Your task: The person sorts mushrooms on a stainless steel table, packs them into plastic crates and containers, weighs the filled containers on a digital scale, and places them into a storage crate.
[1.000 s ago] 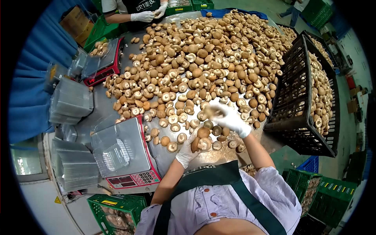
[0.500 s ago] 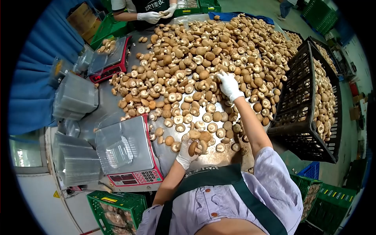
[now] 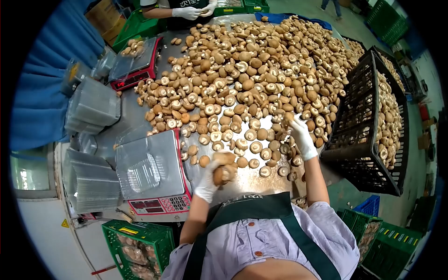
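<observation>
My left hand point(image 3: 207, 179), in a white glove, is closed around a few shiitake mushrooms point(image 3: 224, 173) close to my apron; motion smears them. My right hand point(image 3: 303, 138), also gloved, pinches a brown-capped shiitake mushroom point(image 3: 289, 119) at the near right side of the pile. A large heap of shiitake mushrooms point(image 3: 261, 60) covers much of the metal table point(image 3: 245, 184). Some lie stem up, others cap up. Left of my left hand stands a red scale point(image 3: 170, 161) with a clear plastic tray point(image 3: 143, 170) on its plate.
Stacked clear trays point(image 3: 91, 179) line the left edge. A second scale point(image 3: 135, 77) holds a tray of mushrooms. A black crate point(image 3: 359, 154) full of mushrooms stands at the right. Green crates point(image 3: 140, 235) sit below. Across the table, a co-worker's gloved hands point(image 3: 196, 12) meet.
My right hand has drawn back from the pile, toward me and rightward, with a mushroom. My left hand has shifted slightly left, still holding mushrooms. The view has tilted a little.
</observation>
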Available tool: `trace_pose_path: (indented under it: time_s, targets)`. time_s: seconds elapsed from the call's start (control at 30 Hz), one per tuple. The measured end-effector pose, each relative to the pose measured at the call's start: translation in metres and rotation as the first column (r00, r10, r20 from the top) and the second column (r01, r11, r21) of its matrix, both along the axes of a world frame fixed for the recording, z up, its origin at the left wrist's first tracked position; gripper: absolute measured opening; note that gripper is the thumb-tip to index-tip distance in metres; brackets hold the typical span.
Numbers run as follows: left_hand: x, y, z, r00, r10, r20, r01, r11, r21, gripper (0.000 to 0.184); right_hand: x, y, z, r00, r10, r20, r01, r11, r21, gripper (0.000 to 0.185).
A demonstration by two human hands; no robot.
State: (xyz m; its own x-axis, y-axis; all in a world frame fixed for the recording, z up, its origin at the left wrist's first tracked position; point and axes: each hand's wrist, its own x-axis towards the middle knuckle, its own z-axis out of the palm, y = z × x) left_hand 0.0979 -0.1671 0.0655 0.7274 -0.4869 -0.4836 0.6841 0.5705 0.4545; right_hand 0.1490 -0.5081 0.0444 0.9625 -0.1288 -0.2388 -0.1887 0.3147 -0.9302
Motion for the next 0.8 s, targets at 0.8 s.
trace_pose_path:
  time_s: [0.8]
  targets:
    - [0.012, 0.133, 0.069, 0.491, -0.501, 0.712, -0.855, -0.124, 0.503, 0.033, -0.242, -0.098, 0.0, 0.805, -0.554, -0.214, 0.465, 0.812, -0.353, 0.037]
